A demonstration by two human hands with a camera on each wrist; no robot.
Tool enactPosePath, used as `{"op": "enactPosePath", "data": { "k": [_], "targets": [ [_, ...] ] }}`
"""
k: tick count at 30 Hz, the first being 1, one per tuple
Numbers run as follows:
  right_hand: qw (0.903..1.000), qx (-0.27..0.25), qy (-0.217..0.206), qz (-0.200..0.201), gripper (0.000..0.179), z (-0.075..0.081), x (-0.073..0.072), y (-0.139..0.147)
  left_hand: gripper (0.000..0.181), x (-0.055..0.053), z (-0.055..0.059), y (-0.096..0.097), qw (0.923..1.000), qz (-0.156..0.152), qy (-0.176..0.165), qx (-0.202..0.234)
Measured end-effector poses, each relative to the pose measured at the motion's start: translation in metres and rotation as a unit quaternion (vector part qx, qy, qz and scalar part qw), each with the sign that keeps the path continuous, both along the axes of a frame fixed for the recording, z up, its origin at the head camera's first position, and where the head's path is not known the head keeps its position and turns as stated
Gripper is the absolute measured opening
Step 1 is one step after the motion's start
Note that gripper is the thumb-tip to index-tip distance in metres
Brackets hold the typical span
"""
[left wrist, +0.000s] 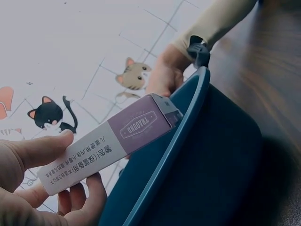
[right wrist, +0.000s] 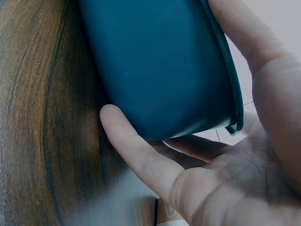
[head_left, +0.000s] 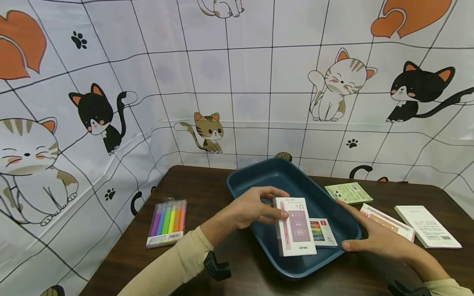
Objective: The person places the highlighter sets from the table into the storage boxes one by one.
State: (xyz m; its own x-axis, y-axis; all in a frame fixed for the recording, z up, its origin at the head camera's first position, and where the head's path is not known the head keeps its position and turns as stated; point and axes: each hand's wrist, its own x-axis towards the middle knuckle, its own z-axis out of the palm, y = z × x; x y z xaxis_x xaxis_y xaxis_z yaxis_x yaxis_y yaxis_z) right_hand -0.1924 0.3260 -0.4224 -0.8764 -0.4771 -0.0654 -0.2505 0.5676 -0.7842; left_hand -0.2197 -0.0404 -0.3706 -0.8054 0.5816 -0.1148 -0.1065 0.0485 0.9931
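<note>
My left hand (head_left: pixel 249 207) grips a white and purple small box (head_left: pixel 297 230) over the blue tray (head_left: pixel 296 273). In the left wrist view, the thumb and fingers hold one end of this box (left wrist: pixel 106 146), and its purple end points toward the tray's rim. A flat white box with a rainbow picture (head_left: pixel 329 238) lies inside the tray, partly covered by the held box. At the tray's right corner, my right hand (head_left: pixel 381 236) touches the outside with its fingers and thumb spread. One straight finger (right wrist: pixel 141 155) lies low along the tray's wall in the right wrist view.
A pack of coloured markers (head_left: pixel 168 222) lies left of the tray on the dark wooden table (head_left: pixel 207 181). To the right are a green pack (head_left: pixel 349 193), a white and orange box (head_left: pixel 392 224) and a larger white box (head_left: pixel 427 226). A cat-print sheet (head_left: pixel 252 111) hangs behind.
</note>
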Motion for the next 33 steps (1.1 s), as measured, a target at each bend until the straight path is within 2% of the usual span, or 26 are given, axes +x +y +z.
{"op": "enactPosePath", "data": {
  "k": [5,7,9,11,12,13,14,24,33],
  "targets": [
    [1.0,-0.003,0.001,0.0,0.094,-0.001,0.0,0.0,0.045,0.002,-0.001,0.002,0.9999,0.001,0.009,-0.006],
    [1.0,-0.003,0.003,0.001,0.094,-0.001,0.0,0.0,0.042,0.003,-0.002,0.001,0.9968,0.011,0.057,-0.055],
    [1.0,-0.002,0.006,0.003,0.094,-0.001,0.0,-0.001,0.04,0.004,-0.002,-0.002,0.9841,0.025,0.127,-0.121],
    [1.0,-0.003,0.005,0.004,0.095,-0.002,0.0,-0.001,0.04,0.004,-0.001,-0.004,0.962,0.043,0.194,-0.188],
    [1.0,-0.003,0.005,0.005,0.095,-0.002,0.0,-0.001,0.041,0.004,-0.001,-0.006,0.9507,0.049,0.219,-0.214],
    [1.0,-0.004,0.004,0.005,0.095,-0.002,0.0,-0.001,0.042,0.004,0.0,-0.007,0.9445,0.051,0.233,-0.226],
    [1.0,-0.004,0.004,0.005,0.095,-0.002,0.0,-0.001,0.043,0.004,0.001,-0.008,0.9419,0.051,0.241,-0.228],
    [1.0,-0.002,-0.005,0.002,0.094,-0.001,0.001,0.0,0.039,0.006,0.008,-0.013,0.9376,0.037,0.258,-0.23],
    [0.9999,-0.011,-0.011,0.007,0.094,-0.001,0.0,0.001,0.036,0.006,0.018,-0.032,0.9415,0.045,0.268,-0.199]
  ]
}}
